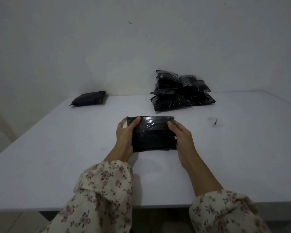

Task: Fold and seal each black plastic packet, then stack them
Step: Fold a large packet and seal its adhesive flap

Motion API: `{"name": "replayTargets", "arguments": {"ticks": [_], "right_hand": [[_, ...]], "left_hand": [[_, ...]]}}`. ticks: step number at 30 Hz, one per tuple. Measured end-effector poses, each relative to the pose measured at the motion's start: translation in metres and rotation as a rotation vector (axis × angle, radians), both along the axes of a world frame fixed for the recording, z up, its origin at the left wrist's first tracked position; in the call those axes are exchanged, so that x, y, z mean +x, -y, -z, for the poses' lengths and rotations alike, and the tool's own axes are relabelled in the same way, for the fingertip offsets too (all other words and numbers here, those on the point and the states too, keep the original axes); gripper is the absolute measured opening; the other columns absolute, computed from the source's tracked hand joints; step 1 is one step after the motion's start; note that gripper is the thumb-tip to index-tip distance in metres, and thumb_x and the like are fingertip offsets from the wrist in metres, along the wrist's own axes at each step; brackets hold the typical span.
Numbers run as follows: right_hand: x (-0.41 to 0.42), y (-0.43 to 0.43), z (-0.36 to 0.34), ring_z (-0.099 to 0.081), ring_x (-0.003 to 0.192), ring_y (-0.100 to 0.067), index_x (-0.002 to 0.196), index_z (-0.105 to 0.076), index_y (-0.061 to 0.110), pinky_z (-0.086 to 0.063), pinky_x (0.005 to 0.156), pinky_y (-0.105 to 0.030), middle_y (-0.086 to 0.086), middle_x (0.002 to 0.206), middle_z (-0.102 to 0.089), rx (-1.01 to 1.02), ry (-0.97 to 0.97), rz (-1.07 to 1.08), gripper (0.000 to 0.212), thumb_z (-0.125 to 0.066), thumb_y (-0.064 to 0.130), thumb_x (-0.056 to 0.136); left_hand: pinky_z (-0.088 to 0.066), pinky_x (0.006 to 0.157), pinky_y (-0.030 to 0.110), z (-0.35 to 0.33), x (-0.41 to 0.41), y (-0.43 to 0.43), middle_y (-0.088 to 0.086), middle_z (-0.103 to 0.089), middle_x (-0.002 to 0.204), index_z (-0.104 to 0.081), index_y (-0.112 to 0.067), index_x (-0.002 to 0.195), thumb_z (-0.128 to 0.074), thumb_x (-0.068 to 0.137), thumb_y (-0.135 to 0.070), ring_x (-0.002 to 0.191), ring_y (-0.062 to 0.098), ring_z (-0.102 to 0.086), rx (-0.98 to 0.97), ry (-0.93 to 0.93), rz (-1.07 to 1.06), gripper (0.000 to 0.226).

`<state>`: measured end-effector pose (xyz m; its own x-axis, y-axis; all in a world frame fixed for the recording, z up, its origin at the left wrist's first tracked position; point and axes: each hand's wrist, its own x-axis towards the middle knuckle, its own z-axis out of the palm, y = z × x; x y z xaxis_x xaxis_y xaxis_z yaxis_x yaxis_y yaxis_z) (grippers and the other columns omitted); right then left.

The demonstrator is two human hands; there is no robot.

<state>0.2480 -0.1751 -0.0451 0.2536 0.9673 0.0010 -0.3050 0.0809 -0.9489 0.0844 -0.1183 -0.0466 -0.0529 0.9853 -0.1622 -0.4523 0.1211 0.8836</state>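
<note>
Folding the shiny black plastic packet (pixel 154 133)

Left hand (pixel 125 135) & right hand (pixel 183 137) grip its ends on the white table (pixel 57 148). Best press the top flap flat, then seal.

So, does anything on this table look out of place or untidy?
Two things. The pile of black packets at the far right is a loose heap, some tilted, not a neat stack. A small dark scrap lies alone on the table, right of the held packet.
</note>
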Motion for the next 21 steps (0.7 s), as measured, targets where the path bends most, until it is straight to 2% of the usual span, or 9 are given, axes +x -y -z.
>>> {"name": "replayTargets", "arguments": {"ticks": [3, 6, 10, 12, 14, 16, 18, 19, 21], "right_hand": [[0.002, -0.001, -0.001, -0.066, 0.101, -0.026, 0.111, -0.067, 0.012, -0.055, 0.086, -0.041, -0.009, 0.107, -0.071, -0.053, -0.057, 0.009, 0.025, -0.062, 0.024, 0.09], [0.007, -0.003, -0.001, -0.065, 0.101, -0.027, 0.11, -0.067, 0.01, -0.055, 0.086, -0.042, -0.01, 0.107, -0.07, -0.088, -0.09, 0.054, 0.024, -0.061, 0.023, 0.091], [0.009, -0.003, -0.003, -0.063, 0.103, -0.026, 0.116, -0.065, 0.01, -0.054, 0.084, -0.039, -0.009, 0.112, -0.068, -0.094, -0.107, 0.08, 0.03, -0.062, 0.026, 0.091], [0.006, -0.007, 0.0, -0.058, 0.109, -0.024, 0.132, -0.054, 0.016, -0.051, 0.089, -0.039, -0.006, 0.12, -0.062, -0.116, -0.076, 0.122, 0.044, -0.063, 0.028, 0.09], [0.001, -0.01, 0.004, -0.048, 0.115, -0.022, 0.143, -0.037, 0.021, -0.043, 0.094, -0.037, -0.006, 0.127, -0.052, -0.121, 0.227, 0.298, 0.06, -0.064, 0.029, 0.09], [-0.009, -0.008, 0.004, -0.041, 0.117, -0.024, 0.138, -0.04, 0.023, -0.04, 0.093, -0.034, -0.01, 0.13, -0.042, 0.012, 0.561, 0.512, 0.057, -0.066, 0.023, 0.088], [-0.023, -0.004, -0.002, -0.043, 0.115, -0.023, 0.128, -0.049, 0.024, -0.044, 0.095, -0.036, -0.007, 0.125, -0.04, 0.215, 0.626, 0.462, 0.043, -0.065, 0.026, 0.088], [-0.03, -0.001, -0.006, -0.045, 0.114, -0.021, 0.127, -0.051, 0.025, -0.045, 0.097, -0.04, -0.005, 0.123, -0.041, 0.264, 0.697, 0.382, 0.043, -0.063, 0.037, 0.088], [-0.041, 0.003, -0.014, -0.043, 0.115, -0.019, 0.133, -0.048, 0.025, -0.042, 0.099, -0.041, -0.003, 0.128, -0.044, 0.269, 0.943, 0.229, 0.067, -0.058, 0.062, 0.079]], "left_hand": [[-0.057, 0.063, 0.034, -0.006, 0.001, 0.002, 0.012, -0.067, 0.11, -0.051, -0.015, 0.128, -0.08, 0.068, -0.032, 0.091, 0.025, -0.067, 0.01, -0.023, 0.119, 0.068], [-0.06, 0.075, 0.036, -0.011, -0.003, 0.005, 0.012, -0.069, 0.101, -0.061, -0.008, 0.115, -0.063, 0.086, -0.032, 0.084, 0.022, -0.069, 0.022, 0.026, 0.256, 0.038], [-0.056, 0.085, 0.035, -0.014, -0.007, 0.009, 0.014, -0.07, 0.107, -0.062, -0.004, 0.116, -0.051, 0.092, -0.039, 0.095, 0.024, -0.068, 0.029, 0.063, 0.366, 0.044], [-0.055, 0.085, 0.037, -0.016, -0.005, 0.012, 0.013, -0.071, 0.101, -0.059, -0.002, 0.118, -0.054, 0.089, -0.038, 0.091, 0.024, -0.068, 0.027, 0.081, 0.359, 0.047], [-0.054, 0.084, 0.038, -0.016, -0.002, 0.013, 0.015, -0.07, 0.103, -0.057, -0.001, 0.121, -0.058, 0.087, -0.039, 0.095, 0.027, -0.066, 0.008, 0.05, 0.306, 0.051], [-0.055, 0.081, 0.041, -0.016, 0.0, 0.013, 0.02, -0.064, 0.119, -0.053, 0.001, 0.128, -0.059, 0.088, -0.04, 0.106, 0.033, -0.062, -0.008, 0.044, 0.251, 0.057], [-0.056, 0.08, 0.041, -0.019, 0.004, 0.014, 0.023, -0.058, 0.127, -0.048, 0.001, 0.134, -0.062, 0.084, -0.041, 0.11, 0.036, -0.059, -0.003, 0.089, 0.224, 0.067], [-0.057, 0.079, 0.04, -0.021, 0.006, 0.015, 0.024, -0.057, 0.128, -0.047, 0.002, 0.135, -0.064, 0.082, -0.04, 0.112, 0.036, -0.059, 0.009, 0.137, 0.234, 0.069], [-0.059, 0.078, 0.032, -0.026, 0.01, 0.017, 0.025, -0.057, 0.127, -0.047, 0.005, 0.133, -0.061, 0.088, -0.031, 0.11, 0.032, -0.06, 0.066, 0.236, 0.242, 0.059]]}}
